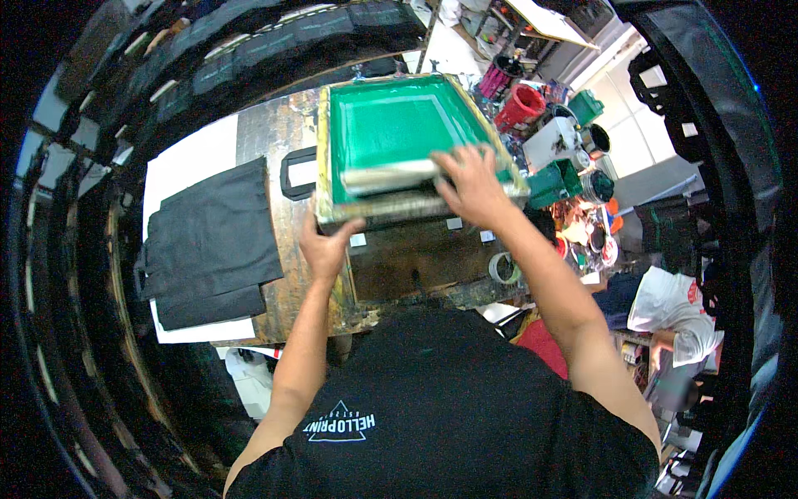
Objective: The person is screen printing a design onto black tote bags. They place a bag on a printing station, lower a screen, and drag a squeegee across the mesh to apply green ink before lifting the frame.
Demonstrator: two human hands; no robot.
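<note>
A screen printing frame (326, 141) with green mesh lies in front of me, its near edge blurred by motion. My left hand (324, 245) grips the frame's near left corner, thumb along the front edge. Inside the frame, near its front, my right hand (470, 185) holds the right end of a pale squeegee (386, 175), also slightly blurred. From under the frame's left side sticks out a black bag's handle (298, 190). Left of the frame, several black fabric bags (212, 237) lie in a pile.
The pile rests on a white sheet (191, 143) on the stained wooden table (287, 249). A tape roll (504, 268) sits near the front edge. Right of the frame stand a red bucket (521, 106) and a green container (554, 183). Another person (672, 309) is at the right.
</note>
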